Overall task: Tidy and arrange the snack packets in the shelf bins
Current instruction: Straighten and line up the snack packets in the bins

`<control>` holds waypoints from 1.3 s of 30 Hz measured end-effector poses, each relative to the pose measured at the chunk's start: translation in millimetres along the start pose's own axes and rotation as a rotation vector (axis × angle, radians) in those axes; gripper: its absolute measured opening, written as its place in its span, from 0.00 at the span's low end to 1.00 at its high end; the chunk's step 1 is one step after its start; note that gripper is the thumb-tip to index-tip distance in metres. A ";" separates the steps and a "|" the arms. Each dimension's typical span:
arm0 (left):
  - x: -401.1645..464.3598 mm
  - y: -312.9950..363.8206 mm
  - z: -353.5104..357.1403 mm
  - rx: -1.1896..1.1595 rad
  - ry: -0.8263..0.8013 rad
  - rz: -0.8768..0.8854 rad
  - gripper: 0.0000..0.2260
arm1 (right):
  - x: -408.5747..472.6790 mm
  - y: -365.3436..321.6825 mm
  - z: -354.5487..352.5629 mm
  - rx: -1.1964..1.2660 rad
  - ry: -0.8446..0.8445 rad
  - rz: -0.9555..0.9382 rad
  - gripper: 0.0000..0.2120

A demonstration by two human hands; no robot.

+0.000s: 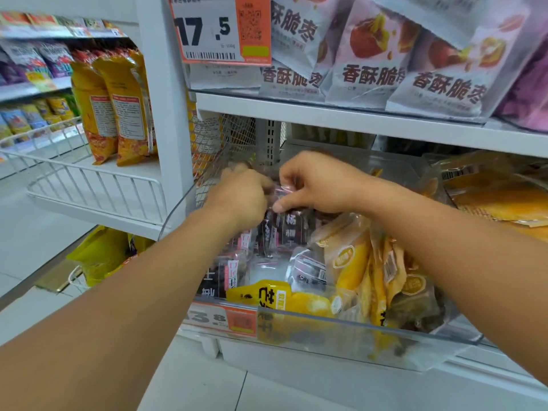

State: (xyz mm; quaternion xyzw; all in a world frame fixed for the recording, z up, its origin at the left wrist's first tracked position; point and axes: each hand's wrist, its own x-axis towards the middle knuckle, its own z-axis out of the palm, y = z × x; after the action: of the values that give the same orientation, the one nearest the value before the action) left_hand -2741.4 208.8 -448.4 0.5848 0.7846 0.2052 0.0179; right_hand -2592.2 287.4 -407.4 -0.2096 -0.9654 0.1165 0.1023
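Note:
A clear plastic shelf bin (pixel 341 330) holds dark packets with pink labels on its left side and yellow packets (pixel 355 262) on its right. Both hands reach into the back left of the bin. My right hand (pixel 317 182) pinches the top edge of an upright dark packet (pixel 292 226) between thumb and fingers. My left hand (pixel 240 194) grips the same packet's top from the left, fingers curled and partly blurred. A yellow packet (pixel 284 295) lies flat against the bin's front wall. More dark packets (pixel 228 274) stand at the front left.
The shelf above carries white and pink snack bags (pixel 370 63) behind an orange price tag (pixel 219 28). Orange flat packets (pixel 501 197) fill the bin to the right. A white wire basket (pixel 98 185) with yellow bags (pixel 118 108) juts out at left. The floor is tiled.

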 end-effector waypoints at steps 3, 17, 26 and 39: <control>2.7 -7.0 -1.8 -0.147 0.056 0.002 0.13 | 3.4 -3.6 8.5 -0.154 0.084 -0.085 0.20; -62.9 -2.5 -28.7 0.041 -0.097 -0.121 0.29 | 11.2 -6.2 32.4 -0.244 -0.031 -0.018 0.23; -47.5 -1.3 -19.9 0.009 -0.060 -0.144 0.25 | 10.8 3.2 14.1 -0.235 -0.154 0.123 0.22; -35.3 5.7 -15.4 0.059 -0.203 -0.122 0.28 | -6.3 19.4 -16.8 0.123 -0.409 0.209 0.15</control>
State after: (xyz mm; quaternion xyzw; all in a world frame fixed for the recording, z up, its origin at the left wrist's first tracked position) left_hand -2729.2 172.9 -439.9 0.5540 0.8186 0.1200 0.0925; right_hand -2575.1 305.0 -397.6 -0.2738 -0.9302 0.2248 -0.0956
